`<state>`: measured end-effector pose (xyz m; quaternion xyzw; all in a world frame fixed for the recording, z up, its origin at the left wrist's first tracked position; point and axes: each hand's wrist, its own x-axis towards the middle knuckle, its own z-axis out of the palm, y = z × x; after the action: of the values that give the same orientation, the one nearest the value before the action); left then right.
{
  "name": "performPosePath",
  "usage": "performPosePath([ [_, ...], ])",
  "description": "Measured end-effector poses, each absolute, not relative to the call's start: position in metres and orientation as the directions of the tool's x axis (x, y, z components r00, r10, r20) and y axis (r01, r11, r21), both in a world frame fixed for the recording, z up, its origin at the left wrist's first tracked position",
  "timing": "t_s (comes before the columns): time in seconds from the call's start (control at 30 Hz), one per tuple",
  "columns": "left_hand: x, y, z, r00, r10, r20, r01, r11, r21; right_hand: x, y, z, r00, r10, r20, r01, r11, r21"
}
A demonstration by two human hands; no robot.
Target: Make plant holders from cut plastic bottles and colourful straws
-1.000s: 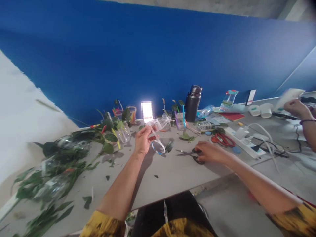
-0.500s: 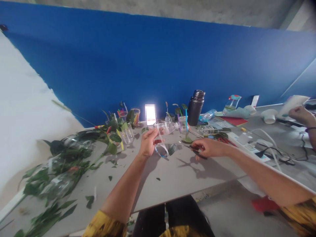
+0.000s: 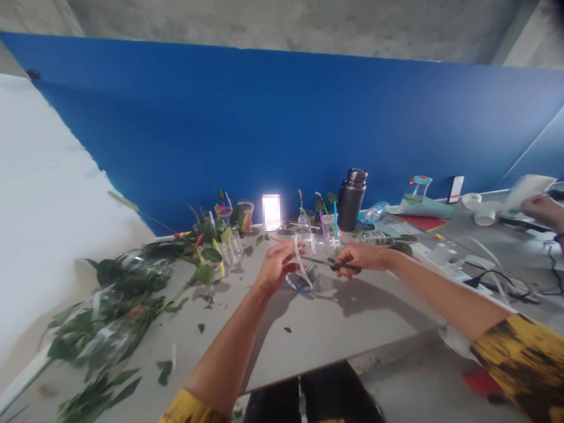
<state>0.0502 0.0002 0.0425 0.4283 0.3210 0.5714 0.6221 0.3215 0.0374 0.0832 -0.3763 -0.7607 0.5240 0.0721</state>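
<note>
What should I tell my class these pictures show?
There is no machine: one camera, worn on a person's head, takes every picture, looking forward and down. The person's bare left hand holds a clear plastic bottle, with a pale strip looping below. The bare right hand holds dark scissors, blades towards the strip. On the table, leafy cuttings lie at left; a dark flask stands by the blue wall. Another person's hand shows at far right.

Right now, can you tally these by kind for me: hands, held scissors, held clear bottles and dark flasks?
Hands: 3 (left hand, right hand, another person's hand)
Scissors, in the right hand: 1
Clear bottle, in the left hand: 1
Dark flask: 1
Total: 6
</note>
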Motion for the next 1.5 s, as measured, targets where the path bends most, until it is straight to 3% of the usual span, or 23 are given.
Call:
performPosePath([
  [0.33, 0.052, -0.002, 0.042, 0.157, 0.986, 0.061, -0.457, 0.018, 0.890, 0.317, 0.040, 0.053, -0.700, 0.680, -0.217, 0.429, 0.157, -0.889],
  [0.57, 0.050, 0.006, 0.036, 0.009, 0.999, -0.035, -0.492, 0.035, 0.870, 0.313, 0.029, 0.054, -0.712, 0.660, -0.240, 0.560, 0.327, -0.762],
  [0.77, 0.047, 0.010, 0.034, -0.061, 0.994, -0.088, -0.537, 0.041, 0.842, 0.320, 0.013, 0.048, -0.610, 0.771, -0.182, 0.612, 0.312, -0.727],
  [0.97, 0.050, 0.009, 0.033, -0.042, 0.997, -0.064, -0.543, 0.031, 0.839, 0.352, -0.003, 0.033, -0.464, 0.886, -0.014, 0.767, 0.394, -0.506],
  [1.07, 0.054, 0.009, 0.029, -0.018, 0.999, 0.032, -0.424, -0.037, 0.905, 0.362, -0.013, 0.031, -0.444, 0.896, -0.008, 0.788, 0.386, -0.479],
  [1.23, 0.066, 0.004, 0.013, 0.018, 0.951, 0.308, -0.092, -0.305, 0.948, 0.361, -0.026, 0.034, -0.455, 0.889, 0.059, 0.762, 0.422, -0.491],
  [1.4, 0.074, -0.002, 0.000, 0.079, 0.909, 0.410, 0.082, -0.416, 0.906, 0.347, -0.033, 0.042, -0.485, 0.867, 0.116, 0.735, 0.476, -0.483],
  [1.5, 0.078, -0.006, 0.002, 0.008, 0.895, 0.446, 0.115, -0.444, 0.889, 0.338, -0.039, 0.049, -0.498, 0.855, 0.148, 0.717, 0.501, -0.484],
])
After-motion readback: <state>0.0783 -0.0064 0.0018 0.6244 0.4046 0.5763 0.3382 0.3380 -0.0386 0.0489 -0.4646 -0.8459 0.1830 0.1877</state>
